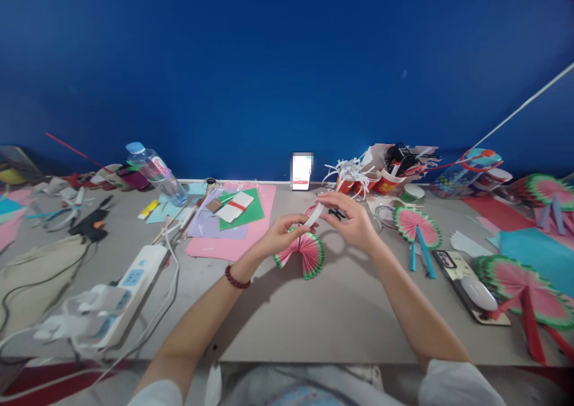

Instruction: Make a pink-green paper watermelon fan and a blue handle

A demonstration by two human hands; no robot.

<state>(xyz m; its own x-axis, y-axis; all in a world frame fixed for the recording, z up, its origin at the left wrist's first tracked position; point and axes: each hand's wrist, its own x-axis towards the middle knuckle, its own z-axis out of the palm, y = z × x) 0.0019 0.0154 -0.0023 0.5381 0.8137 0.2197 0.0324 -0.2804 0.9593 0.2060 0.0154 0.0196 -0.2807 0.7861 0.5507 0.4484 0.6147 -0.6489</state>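
Note:
Above the table, my left hand and my right hand are close together, both closed on a short white strip. The left grips its lower end and the right pinches its upper end. Whether the strip is paper or tape I cannot tell. Something pinkish shows just behind it, mostly hidden. Below the hands, a pleated pink paper fan with a green-and-white edge lies partly spread on the table, its top covered by my left fingers. A small black object lies behind my right fingers.
On the right are finished-looking watermelon fans, a phone with a mouse on it, and paper cups. Left are coloured paper sheets, a leaning bottle, a glue gun and a power strip with trailing cables. A lit phone stands at the wall.

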